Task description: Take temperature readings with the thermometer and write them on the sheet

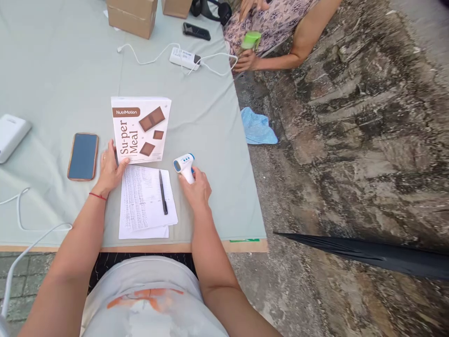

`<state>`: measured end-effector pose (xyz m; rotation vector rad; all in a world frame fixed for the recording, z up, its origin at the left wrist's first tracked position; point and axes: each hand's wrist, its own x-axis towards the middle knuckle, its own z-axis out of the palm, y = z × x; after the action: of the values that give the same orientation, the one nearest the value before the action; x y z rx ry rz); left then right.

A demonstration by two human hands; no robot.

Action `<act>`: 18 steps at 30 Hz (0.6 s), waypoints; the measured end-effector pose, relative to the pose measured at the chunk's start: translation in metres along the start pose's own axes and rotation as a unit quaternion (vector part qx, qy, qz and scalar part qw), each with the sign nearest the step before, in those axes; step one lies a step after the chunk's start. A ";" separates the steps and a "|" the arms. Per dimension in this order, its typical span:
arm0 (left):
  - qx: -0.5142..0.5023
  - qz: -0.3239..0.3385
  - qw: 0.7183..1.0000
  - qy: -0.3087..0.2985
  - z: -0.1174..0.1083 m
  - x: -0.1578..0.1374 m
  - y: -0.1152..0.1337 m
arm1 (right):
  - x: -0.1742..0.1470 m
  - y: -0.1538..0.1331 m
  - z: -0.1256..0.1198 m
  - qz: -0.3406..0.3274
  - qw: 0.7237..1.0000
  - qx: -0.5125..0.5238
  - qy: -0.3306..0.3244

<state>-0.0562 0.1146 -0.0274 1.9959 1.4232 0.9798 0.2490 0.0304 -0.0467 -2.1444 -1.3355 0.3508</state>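
Observation:
My left hand (111, 167) grips the lower left corner of a white "NutriMotion Su-per Meal" box (150, 140), its thumb across the front face. Chocolate pieces are printed on that face, which is turned toward me. In my right hand (198, 188) is a white and blue infrared thermometer (184, 164), held by its handle, with its small screen end pointing up and left. Between my hands lie printed sheets of paper (140, 201) with a black pen (163, 192) on top. A phone in a brown case (83, 157) rests left of my left hand.
A cloth-covered table (210, 206) spreads before me. Toward its back are cardboard boxes (131, 16), a dark phone (196, 31), a white device with cables (184, 58) and headphones (222, 11). A white power bank (12, 135) sits left. Another person (273, 28) holds something green-lidded at the right edge.

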 end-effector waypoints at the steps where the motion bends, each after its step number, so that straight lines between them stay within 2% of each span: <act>1: -0.002 0.002 1.000 -0.002 0.000 0.000 0.000 | 0.000 -0.001 -0.001 -0.013 1.000 -0.006 0.012; 5: -0.008 0.002 1.000 -0.006 0.000 0.000 0.002 | -0.006 -0.008 -0.002 -0.096 0.993 0.040 0.055; 8: -0.009 0.002 1.000 -0.006 0.000 0.001 0.002 | -0.018 -0.020 0.003 -0.153 0.979 0.131 -0.004; 12: -0.013 0.002 1.000 -0.011 0.000 0.000 0.002 | -0.035 -0.035 0.015 -0.166 0.968 0.165 -0.089; 18: -0.013 0.002 1.000 -0.003 0.002 0.000 0.004 | -0.036 -0.043 0.011 -0.166 0.959 0.188 -0.130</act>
<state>-0.0528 0.1136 -0.0257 1.9824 1.3971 0.9876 0.1958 0.0162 -0.0324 -1.5694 -1.5957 0.7029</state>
